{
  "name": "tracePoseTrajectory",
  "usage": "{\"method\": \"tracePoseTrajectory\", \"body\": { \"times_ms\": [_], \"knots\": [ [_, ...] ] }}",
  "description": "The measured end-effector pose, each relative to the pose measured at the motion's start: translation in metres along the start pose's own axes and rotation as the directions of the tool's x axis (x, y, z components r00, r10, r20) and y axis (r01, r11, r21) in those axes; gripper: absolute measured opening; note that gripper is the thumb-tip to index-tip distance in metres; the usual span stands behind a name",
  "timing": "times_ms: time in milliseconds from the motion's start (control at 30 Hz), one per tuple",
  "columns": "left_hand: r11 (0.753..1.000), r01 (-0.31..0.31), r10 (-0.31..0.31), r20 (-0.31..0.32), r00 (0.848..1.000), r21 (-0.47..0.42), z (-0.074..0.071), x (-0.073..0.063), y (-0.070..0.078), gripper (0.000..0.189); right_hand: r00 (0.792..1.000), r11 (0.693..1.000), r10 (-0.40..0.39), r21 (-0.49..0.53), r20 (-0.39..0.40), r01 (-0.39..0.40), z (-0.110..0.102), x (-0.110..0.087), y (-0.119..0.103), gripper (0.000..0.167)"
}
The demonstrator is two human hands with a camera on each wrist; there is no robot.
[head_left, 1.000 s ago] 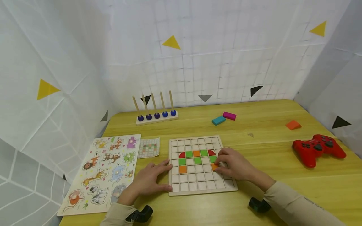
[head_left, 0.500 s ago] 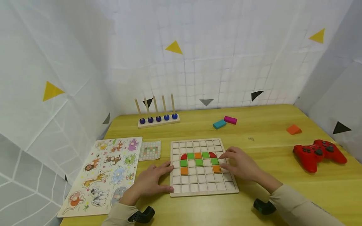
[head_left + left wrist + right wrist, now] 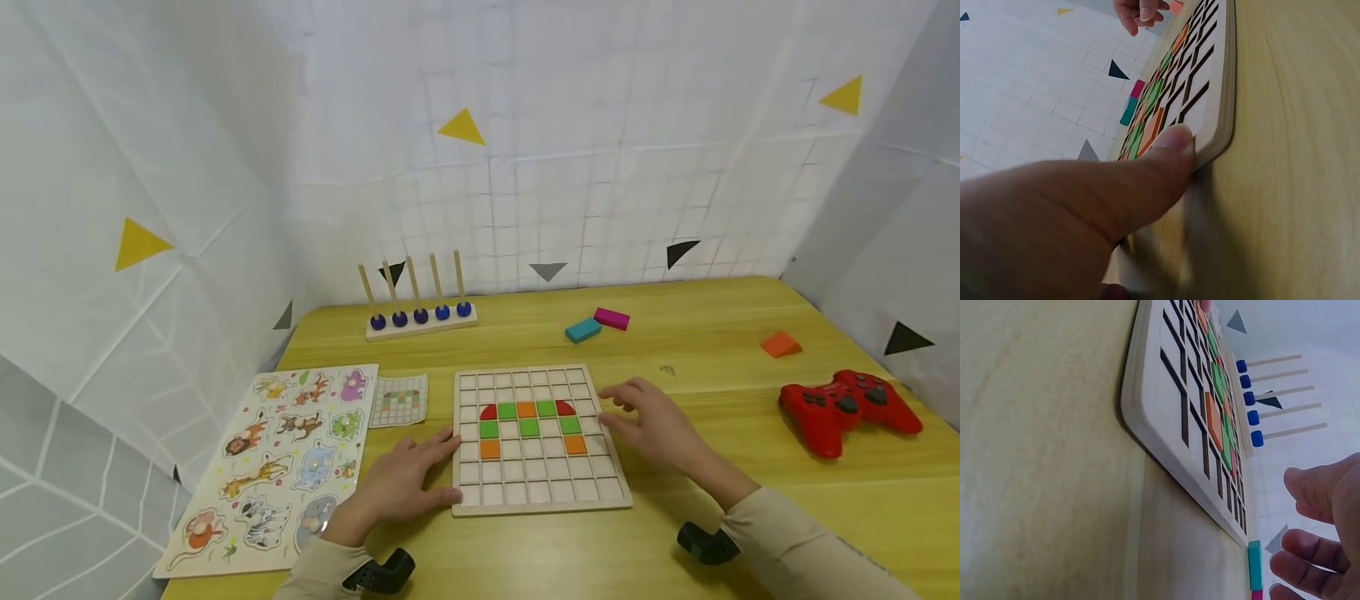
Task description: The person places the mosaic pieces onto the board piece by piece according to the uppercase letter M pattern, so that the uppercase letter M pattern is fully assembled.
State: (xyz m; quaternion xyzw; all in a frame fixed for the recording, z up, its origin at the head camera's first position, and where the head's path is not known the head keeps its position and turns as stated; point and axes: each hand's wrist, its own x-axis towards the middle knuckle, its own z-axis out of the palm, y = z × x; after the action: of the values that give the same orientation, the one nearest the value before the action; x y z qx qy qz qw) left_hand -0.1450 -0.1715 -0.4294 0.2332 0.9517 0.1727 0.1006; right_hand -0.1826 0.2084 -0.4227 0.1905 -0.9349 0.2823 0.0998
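A wooden grid board [image 3: 540, 506] lies on the table with green, orange and red tiles set in its cells. Several green squares [image 3: 529, 427] and orange squares [image 3: 575, 444] form an arch, with red rounded pieces [image 3: 565, 407] at its two upper corners. My left hand [image 3: 401, 483] rests at the board's left edge, fingers fairly straight; in the left wrist view its thumb [image 3: 1141, 181] touches the rim near a corner. Beside the board's right edge is my right hand [image 3: 660, 425], its fingers loosely bent with nothing between them.
A pattern card [image 3: 399, 401] lies left of the board, next to an animal peg puzzle [image 3: 270, 475]. Behind stand a peg rack [image 3: 422, 318] with blue beads, plus teal [image 3: 583, 331] and magenta blocks [image 3: 612, 318]. An orange wedge [image 3: 781, 344] and red game controller [image 3: 847, 410] lie right.
My right hand has let go of the orange square at the arch's lower right and moved right, off the board. The left hand stays at the board's left edge.
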Motion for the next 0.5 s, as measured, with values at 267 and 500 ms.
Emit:
{"method": "tracePoseTrajectory", "body": {
  "times_ms": [267,500],
  "knots": [
    [1.0,0.0,0.0,-0.008,1.0,-0.004,-0.0013,-0.0009,-0.0006,0.071,0.999,1.0,0.001,-0.007,-0.035,-0.001,-0.0004,0.0015,0.0002,0.03],
    [0.999,0.036,-0.036,-0.072,0.997,-0.008,0.0028,-0.0063,0.0025,0.065,0.994,0.998,0.057,0.015,-0.089,-0.056,-0.0022,0.0006,0.0011,0.031]
  ]
}}
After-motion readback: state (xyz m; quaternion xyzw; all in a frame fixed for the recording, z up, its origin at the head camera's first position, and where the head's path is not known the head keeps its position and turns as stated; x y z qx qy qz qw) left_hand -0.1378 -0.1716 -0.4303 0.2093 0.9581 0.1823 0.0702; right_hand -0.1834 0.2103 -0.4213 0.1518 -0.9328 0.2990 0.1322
